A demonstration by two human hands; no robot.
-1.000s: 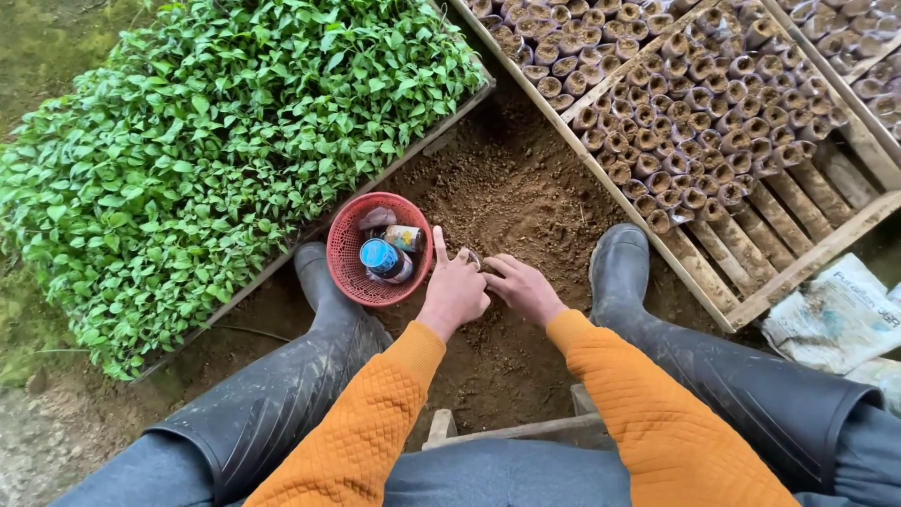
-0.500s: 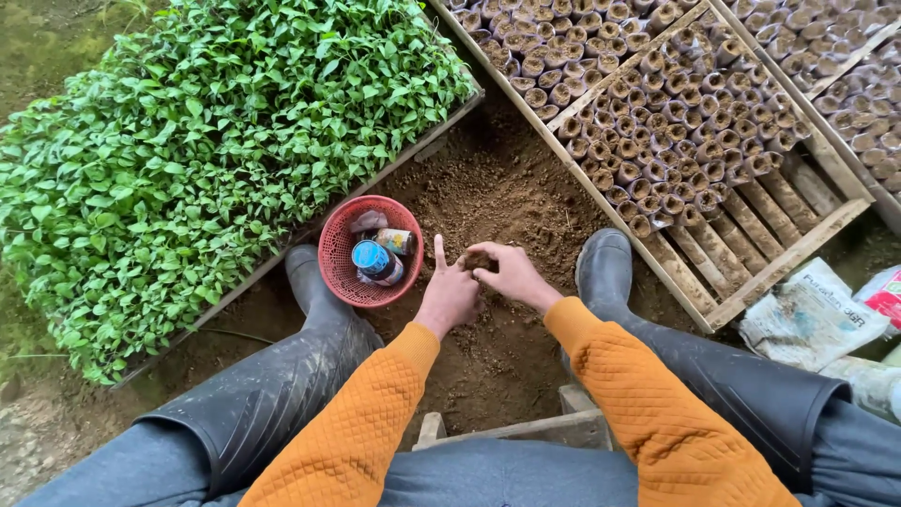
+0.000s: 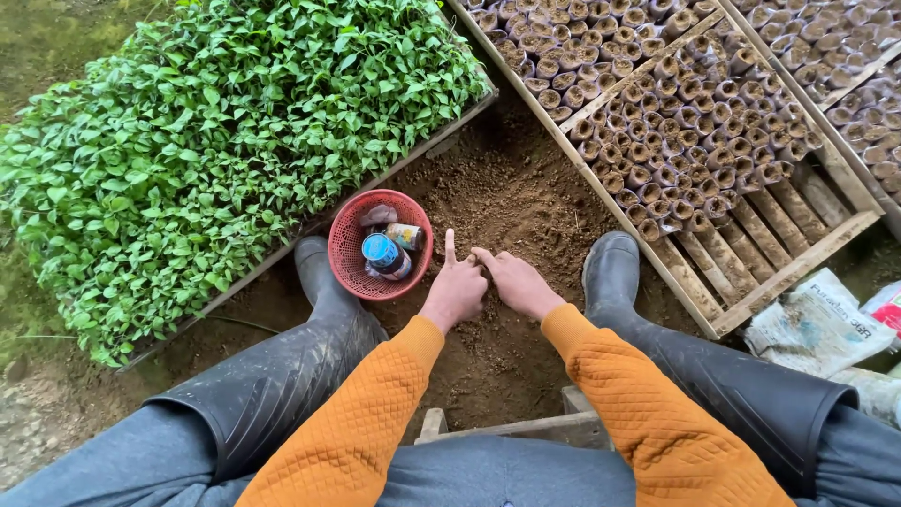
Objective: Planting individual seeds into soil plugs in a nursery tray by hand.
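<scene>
I assess this as an outdoor plant nursery. A wooden tray of dense green seedlings (image 3: 225, 141) occupies the far left. Slatted wooden crates (image 3: 798, 253) packed with small soil-filled pots (image 3: 676, 103) sit far right. Bare loose soil (image 3: 507, 207) lies between, and rubber boots (image 3: 610, 272) stand on it.

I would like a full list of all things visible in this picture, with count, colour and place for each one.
seedling tray: one, dense green leaves, upper left
basket: one, red, on the soil beside the left boot
jar: one, blue lid, inside the basket
wooden crates: at least two, pale wood, upper right
soil pots: many, brown, packed in the crates
bags: a few, whitish, right edge
loose soil: brown, centre
stool: one, wooden, under the person
boots: two, black
left hand: on the soil, index finger up
right hand: on the soil, touching the left
</scene>
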